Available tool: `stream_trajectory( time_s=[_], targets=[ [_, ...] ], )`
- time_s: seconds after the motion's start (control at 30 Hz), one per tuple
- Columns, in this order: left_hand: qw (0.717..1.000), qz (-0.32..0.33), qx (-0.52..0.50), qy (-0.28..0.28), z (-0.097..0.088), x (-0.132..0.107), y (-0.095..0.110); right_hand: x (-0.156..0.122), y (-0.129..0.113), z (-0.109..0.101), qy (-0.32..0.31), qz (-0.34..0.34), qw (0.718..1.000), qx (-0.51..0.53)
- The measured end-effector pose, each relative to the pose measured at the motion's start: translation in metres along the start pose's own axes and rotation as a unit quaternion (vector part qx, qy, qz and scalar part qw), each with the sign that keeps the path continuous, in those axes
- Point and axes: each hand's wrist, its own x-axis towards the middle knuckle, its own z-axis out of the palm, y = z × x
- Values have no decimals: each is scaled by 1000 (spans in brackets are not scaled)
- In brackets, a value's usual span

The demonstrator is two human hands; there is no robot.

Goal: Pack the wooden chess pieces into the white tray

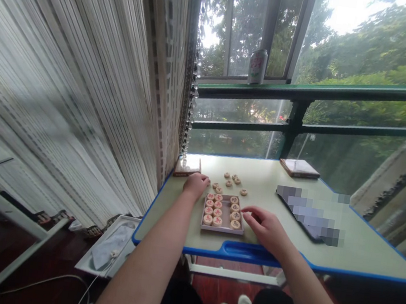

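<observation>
A shallow square box [222,230] lies near the table's front edge, holding round wooden xiangqi pieces. Two columns of red-marked pieces [217,213] fill its left side, and one dark-marked column [234,216] stands along the right, with a bare strip between. My left hand [195,186] is beyond the box's upper left corner, fingers pinched on a xiangqi piece [208,181] that is mostly hidden. My right hand [266,227] is at the box's right wall, thumb and index finger apart, nothing visible between them. Several loose pieces [229,183] lie behind the box.
A blurred-out dark flat object [305,214] lies right of the box. Flat cases sit at the table's back left [188,166] and back right [299,168]. A can [257,67] stands on the railing ledge. Curtains [86,70] hang at left; a white tray [109,244] is below.
</observation>
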Motion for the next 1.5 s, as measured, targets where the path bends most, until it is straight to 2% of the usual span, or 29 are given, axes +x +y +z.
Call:
stream_trajectory(
  time_s=[0.13,0.2,0.27,0.3,0.37,0.47,0.57,0.6,0.73,0.9,1.0,1.1,1.2,1.3,1.43,1.5],
  targets=[
    [1000,4,1,7,3,1,-1,-2,1,3,16,-3,1000,25],
    [1000,6,-1,7,4,0,-1,3,-1,0,79,18,992,94],
    [1000,12,-11,7,5,0,-1,17,-3,-10,173,54,968,173],
    [1000,16,-19,8,5,0,-1,28,-3,-16,191,57,961,194],
    [997,37,-63,17,7,0,1,53,-2,-27,176,54,961,207],
    [996,24,-82,24,8,1,2,90,13,-27,159,31,981,108],
    [988,2,-152,9,9,1,3,113,40,-8,207,-10,977,-41],
    [983,-5,-183,2,10,1,3,118,48,-1,167,-39,982,-83],
    [965,-33,-260,-1,11,-1,3,124,69,16,78,-49,981,-171],
    [978,-24,-186,90,10,-6,1,127,71,16,12,-53,977,-204],
    [987,-15,-142,77,12,-3,1,127,70,15,-15,-43,973,-228],
    [990,-58,-121,39,16,7,0,126,68,14,-33,-46,969,-239],
    [991,-72,-104,43,21,15,-2,125,68,13,-43,-53,969,-239],
    [994,-49,-88,46,21,17,-2,125,68,13,-34,-55,969,-237],
    [987,8,-139,82,14,11,1,125,68,13,-28,-66,970,-233],
    [987,61,-141,54,10,10,2,125,68,13,-24,-69,970,-231]
  ],
)
